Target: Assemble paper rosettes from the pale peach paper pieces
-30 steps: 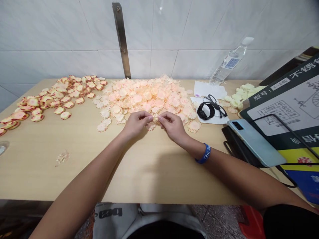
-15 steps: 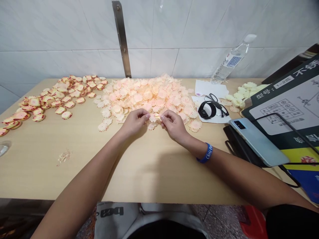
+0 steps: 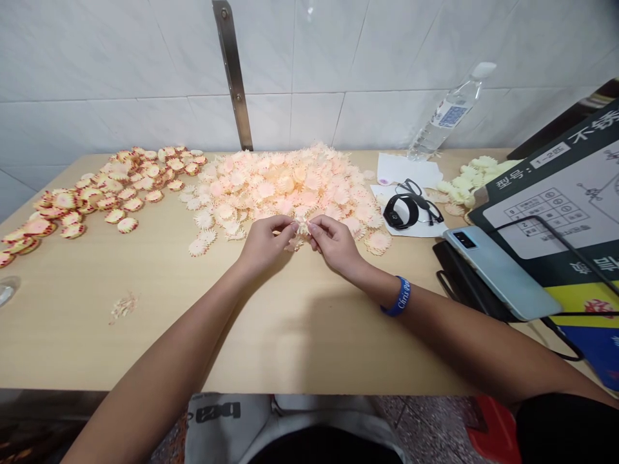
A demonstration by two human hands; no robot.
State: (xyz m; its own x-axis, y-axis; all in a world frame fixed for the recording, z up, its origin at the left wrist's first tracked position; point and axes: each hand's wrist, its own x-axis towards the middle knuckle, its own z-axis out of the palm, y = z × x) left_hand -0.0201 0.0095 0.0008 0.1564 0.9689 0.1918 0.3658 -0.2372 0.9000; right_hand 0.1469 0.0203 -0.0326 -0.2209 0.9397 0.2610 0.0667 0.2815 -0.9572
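Between my hands is a small pale flower-like piece (image 3: 302, 225), pinched at both sides by fingertips. My left hand (image 3: 268, 243) is closed on its left edge, and my right hand (image 3: 336, 243) is closed on its right edge, with a blue wristband (image 3: 402, 296) on that wrist. Just behind my hands lies a large heap of pale pink, jagged-edged discs (image 3: 285, 183). To the left spreads a group of similar discs with red edges (image 3: 128, 183). The fingertips partly hide the held piece.
On the right of the table (image 3: 271, 341) are white papers (image 3: 411, 169), a black watch (image 3: 400, 211), glasses (image 3: 430, 212), a leaning bottle (image 3: 449, 116), a phone (image 3: 503, 274), cables, a printed box (image 3: 570, 193) and yellowish pieces (image 3: 476, 179). Small scraps (image 3: 124, 306) lie at left.
The held piece has turned from nearly edge-on and stretched flat to a more bunched shape. My fingertips have shifted slightly around it, and the camera view has moved a little.
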